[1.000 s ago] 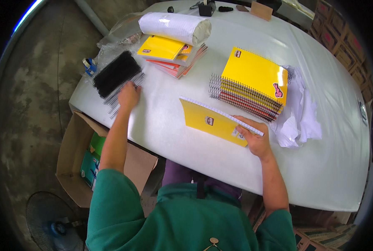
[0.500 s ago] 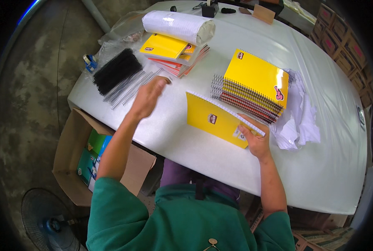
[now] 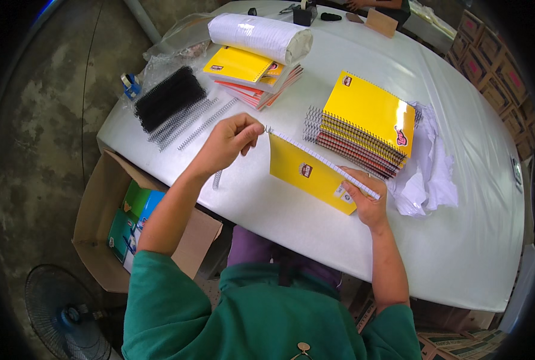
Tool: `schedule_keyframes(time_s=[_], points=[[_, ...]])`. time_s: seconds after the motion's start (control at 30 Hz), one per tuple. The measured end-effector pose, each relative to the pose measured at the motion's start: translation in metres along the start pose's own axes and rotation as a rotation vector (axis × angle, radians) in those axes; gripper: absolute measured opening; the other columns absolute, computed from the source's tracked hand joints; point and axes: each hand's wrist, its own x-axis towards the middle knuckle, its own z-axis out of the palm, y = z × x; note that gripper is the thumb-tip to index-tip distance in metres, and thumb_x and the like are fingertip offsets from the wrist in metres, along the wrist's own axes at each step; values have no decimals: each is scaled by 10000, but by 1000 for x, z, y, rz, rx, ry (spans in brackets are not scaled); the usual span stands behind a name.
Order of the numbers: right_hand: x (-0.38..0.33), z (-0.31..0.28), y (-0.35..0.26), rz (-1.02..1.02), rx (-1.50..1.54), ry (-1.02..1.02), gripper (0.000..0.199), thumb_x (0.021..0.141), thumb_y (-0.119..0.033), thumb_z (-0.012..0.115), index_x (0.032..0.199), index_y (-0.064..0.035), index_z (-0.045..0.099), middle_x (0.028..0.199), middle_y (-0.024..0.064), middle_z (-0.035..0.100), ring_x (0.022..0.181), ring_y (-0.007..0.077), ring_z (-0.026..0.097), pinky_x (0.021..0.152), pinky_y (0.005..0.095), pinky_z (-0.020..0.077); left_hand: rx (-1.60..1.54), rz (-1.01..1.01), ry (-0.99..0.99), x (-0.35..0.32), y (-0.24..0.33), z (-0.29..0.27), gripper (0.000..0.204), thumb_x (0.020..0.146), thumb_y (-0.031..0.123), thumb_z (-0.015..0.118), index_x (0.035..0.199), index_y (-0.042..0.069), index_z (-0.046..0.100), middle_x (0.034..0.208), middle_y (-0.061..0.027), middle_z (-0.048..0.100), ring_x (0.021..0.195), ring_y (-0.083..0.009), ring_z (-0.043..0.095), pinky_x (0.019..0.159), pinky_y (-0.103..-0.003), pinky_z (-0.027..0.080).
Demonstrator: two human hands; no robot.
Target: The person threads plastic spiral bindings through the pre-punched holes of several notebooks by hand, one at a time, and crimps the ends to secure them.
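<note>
My right hand (image 3: 366,198) grips the right end of an unbound yellow notebook (image 3: 306,178), thumb on its cover. The notebook is tilted, its punched page edge facing up. At its left corner, my left hand (image 3: 236,139) pinches a wire spiral (image 3: 217,179); the tip meets the corner and the tail shows below the wrist. Whether the tip has entered a hole is too small to tell. Loose spirals (image 3: 186,123) lie left of that hand, beside a bundle of black spirals (image 3: 169,99). Past the held notebook stands a stack of spiral-bound notebooks (image 3: 369,111).
A white wrapped roll (image 3: 252,36) rests on yellow and red notebooks (image 3: 237,65) at the back. Crumpled white paper (image 3: 426,171) lies right of the stack. An open cardboard box (image 3: 93,240) and a fan (image 3: 63,315) stand at the left. A tape dispenser (image 3: 303,13) is far back.
My left hand has moved right, bringing a spiral from the loose ones to the notebook's left corner. My right hand and the notebook have hardly moved. Someone's arm now shows at the far edge.
</note>
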Motion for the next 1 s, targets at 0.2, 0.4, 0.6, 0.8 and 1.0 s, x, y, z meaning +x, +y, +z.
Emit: schedule_keyframes(time_s=[0.2, 0.4, 0.6, 0.8, 1.0], points=[[-4, 1, 4, -19, 45, 26, 283, 813, 9, 584, 1094, 1, 611, 999, 96, 655, 867, 136, 594, 772, 245, 465, 554, 232, -58, 1, 39, -6, 539, 678, 179, 770, 1127, 48, 502, 970, -21, 571, 860, -165, 516, 730, -319, 438], [-7, 0, 9, 12, -115, -53, 337, 806, 14, 584, 1140, -28, 593, 993, 105, 655, 754, 145, 607, 700, 255, 488, 979, 440, -159, 7, 57, -12, 335, 805, 155, 629, 1117, 62, 549, 976, -97, 598, 920, -285, 525, 796, -371, 409], [-4, 8, -1, -134, -160, -79, 407, 763, 79, 564, 1148, -50, 594, 997, 107, 659, 718, 168, 620, 672, 265, 507, 1145, 486, -300, 2, 45, -12, 257, 733, 172, 684, 934, 67, 562, 943, -90, 588, 937, -283, 546, 822, -362, 434], [-6, 10, 0, -118, -188, -87, 443, 736, 115, 544, 1145, -48, 593, 1046, 117, 646, 783, 196, 645, 711, 265, 512, 1210, 551, -237, 0, 61, -6, 232, 703, 204, 709, 839, 85, 562, 859, -61, 587, 821, -263, 563, 737, -362, 442], [-9, 16, 4, -225, -235, -62, 469, 705, 122, 530, 1139, -45, 594, 1107, 131, 619, 959, 259, 632, 819, 289, 507, 1155, 625, 108, -3, 42, 13, 664, 643, 444, 725, 1159, 75, 529, 1248, -144, 469, 1211, -306, 373, 1010, -454, 270]])
